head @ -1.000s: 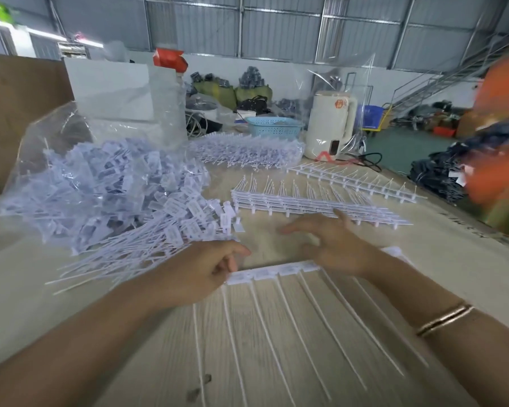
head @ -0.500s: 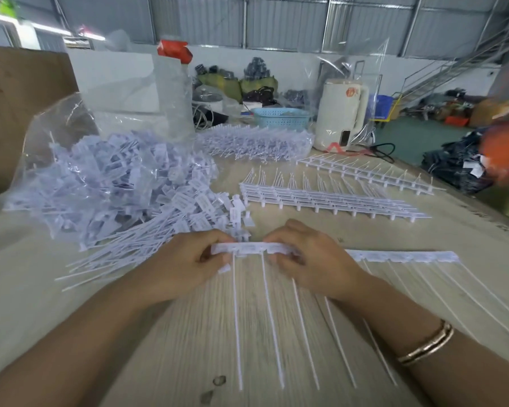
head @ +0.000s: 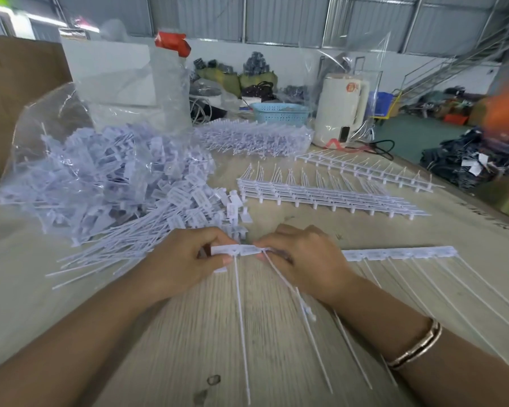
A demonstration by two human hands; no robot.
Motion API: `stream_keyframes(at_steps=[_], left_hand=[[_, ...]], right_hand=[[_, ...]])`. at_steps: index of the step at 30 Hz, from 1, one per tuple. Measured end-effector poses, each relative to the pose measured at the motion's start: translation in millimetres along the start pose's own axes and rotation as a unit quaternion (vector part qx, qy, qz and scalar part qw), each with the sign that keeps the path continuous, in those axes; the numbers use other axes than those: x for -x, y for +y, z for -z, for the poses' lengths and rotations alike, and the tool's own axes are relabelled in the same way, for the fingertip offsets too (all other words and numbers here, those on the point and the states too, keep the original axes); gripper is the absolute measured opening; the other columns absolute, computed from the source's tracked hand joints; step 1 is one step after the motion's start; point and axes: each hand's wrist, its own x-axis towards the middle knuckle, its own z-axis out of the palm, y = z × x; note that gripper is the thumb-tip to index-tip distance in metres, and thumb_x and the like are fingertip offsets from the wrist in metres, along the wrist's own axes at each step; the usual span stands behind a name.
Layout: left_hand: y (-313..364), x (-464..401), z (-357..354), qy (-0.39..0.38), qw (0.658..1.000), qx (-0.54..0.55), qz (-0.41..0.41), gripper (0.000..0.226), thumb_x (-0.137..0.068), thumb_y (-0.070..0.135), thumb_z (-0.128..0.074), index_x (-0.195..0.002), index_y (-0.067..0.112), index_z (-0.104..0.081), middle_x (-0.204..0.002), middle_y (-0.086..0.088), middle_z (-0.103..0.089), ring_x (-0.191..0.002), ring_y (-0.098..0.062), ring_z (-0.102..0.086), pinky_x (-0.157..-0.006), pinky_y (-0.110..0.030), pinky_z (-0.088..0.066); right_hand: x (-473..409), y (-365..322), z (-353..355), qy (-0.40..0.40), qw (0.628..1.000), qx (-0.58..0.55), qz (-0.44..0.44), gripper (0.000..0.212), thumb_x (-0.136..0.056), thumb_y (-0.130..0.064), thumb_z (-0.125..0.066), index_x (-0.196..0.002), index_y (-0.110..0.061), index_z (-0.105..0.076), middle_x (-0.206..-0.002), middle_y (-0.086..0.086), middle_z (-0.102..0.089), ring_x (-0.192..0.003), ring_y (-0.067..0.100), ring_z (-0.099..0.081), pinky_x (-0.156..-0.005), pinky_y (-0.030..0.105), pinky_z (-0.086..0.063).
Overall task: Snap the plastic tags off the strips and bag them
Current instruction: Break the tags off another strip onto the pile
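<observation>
A white strip of plastic tags (head: 394,254) lies across the wooden table (head: 188,333), its long thin tails pointing toward me. My left hand (head: 185,259) pinches the tag at the strip's left end. My right hand (head: 303,259) grips the strip just beside it, fingers curled over the top. A big heap of loose snapped tags (head: 115,186) spills from a clear plastic bag (head: 41,118) at the left.
Stacked bare strips (head: 321,195) lie behind my hands, another (head: 365,168) farther back right, and a bundle of tag strips (head: 253,136) beyond. A blue basket (head: 279,113) and a white kettle (head: 341,110) stand at the far edge.
My hands have lifted the strip's left end and drawn closer together on it. The tails under my right hand now slant instead of lying parallel.
</observation>
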Motion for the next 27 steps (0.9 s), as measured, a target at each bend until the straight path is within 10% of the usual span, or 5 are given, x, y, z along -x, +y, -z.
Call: stream_keyframes(at_steps=[10, 19, 27], left_hand=[[-1.9, -3.2, -0.7, 0.021, 0.998, -0.051, -0.027, 0.013, -0.08, 0.023, -0.071, -0.09, 0.031, -0.069, -0.079, 0.011, -0.069, -0.071, -0.002, -0.06, -0.064, -0.016, -0.045], [-0.9, -1.9, -1.7, 0.02, 1.0, 0.003, -0.005, 0.009, -0.083, 0.019, -0.069, -0.089, 0.026, -0.068, -0.073, 0.012, -0.067, -0.062, 0.001, -0.055, -0.057, -0.01, -0.038], [0.0, -2.6, 0.7, 0.028, 0.999, -0.021, -0.008, 0.01, -0.079, 0.018, -0.074, -0.08, 0.027, -0.069, -0.072, 0.009, -0.068, -0.065, -0.005, -0.06, -0.059, -0.019, -0.045]], right_hand=[[-1.5, 7.1, -3.1, -0.076, 0.988, -0.117, -0.067, 0.023, -0.092, -0.041, -0.051, -0.104, -0.031, -0.068, -0.095, -0.012, -0.067, -0.086, 0.007, -0.061, -0.075, 0.027, -0.047], [-3.5, 1.9, -2.9, 0.012, 0.997, 0.076, 0.006, 0.032, -0.085, -0.051, -0.044, -0.098, -0.034, -0.068, -0.073, -0.01, -0.067, -0.059, 0.014, -0.063, -0.069, 0.032, -0.048], [-5.1, 3.8, -8.6, -0.079, 0.994, 0.08, 0.013, 0.043, -0.096, -0.049, -0.02, -0.11, -0.034, -0.058, -0.097, -0.011, -0.066, -0.091, 0.012, -0.061, -0.08, 0.03, -0.032]])
